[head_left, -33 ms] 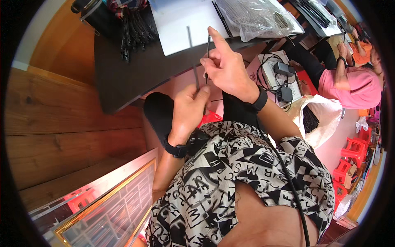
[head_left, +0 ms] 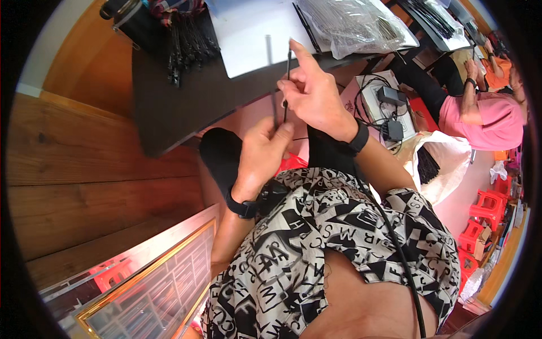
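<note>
Grey rod (head_left: 270, 53) shifted toward black rod (head_left: 289, 65), hands (head_left: 262, 150) (head_left: 319, 107) pinching both, sack (head_left: 453, 150) (dark sticks (head_left: 427, 165) inside)

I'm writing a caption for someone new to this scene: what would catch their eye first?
Probably the bold black-and-white letter-patterned clothing on the wearer's lap, filling the lower middle. Next, above it near the centre, come two thin dark rods, one blurred, rising from the left hand, with the right hand pinching the other. Bright colour then draws the eye rightward: a co-worker's pink shirt and, below it, red stools.
</note>
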A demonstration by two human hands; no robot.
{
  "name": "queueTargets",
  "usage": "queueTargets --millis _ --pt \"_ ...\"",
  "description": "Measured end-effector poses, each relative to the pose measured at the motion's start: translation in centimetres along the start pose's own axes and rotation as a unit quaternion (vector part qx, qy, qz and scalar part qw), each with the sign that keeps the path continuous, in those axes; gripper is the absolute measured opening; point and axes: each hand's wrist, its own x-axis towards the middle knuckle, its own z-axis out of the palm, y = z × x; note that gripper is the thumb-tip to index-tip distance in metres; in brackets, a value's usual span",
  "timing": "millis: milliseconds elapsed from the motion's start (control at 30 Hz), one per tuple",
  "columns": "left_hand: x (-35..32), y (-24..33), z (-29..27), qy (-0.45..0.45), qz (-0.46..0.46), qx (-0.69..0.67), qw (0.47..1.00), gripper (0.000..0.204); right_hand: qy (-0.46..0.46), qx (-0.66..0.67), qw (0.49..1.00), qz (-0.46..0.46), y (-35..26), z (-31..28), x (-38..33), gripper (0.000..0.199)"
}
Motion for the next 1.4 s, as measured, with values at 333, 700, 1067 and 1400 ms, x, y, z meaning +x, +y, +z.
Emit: queueTargets --millis 333,700,1067,1400 --pt "4.1 6.4 -7.1 0.022 -0.012 0.071 0.997 0.018 -0.005 0.133 0.991 0.025 0.4 -1.7 0.2 0.032" --pt "14.0 9.3 -16.1 0.229 0.057 0.303 0.923 0.033 0.041 -0.070 0.996 0.034 1.9 -7.7 -3.8 0.023" --pt "13.9 8.9 -3.8 -0.020 0.145 0.301 0.942 0.021 0.224 -0.358 0.901 -0.100 1.2 -16.8 1.9 0.017" --pt "18.3 7.3 -0.2 0.002 0.177 0.447 0.877 0.028 0.090 -0.347 0.933 0.044 3.3 -16.5 3.8 0.018"
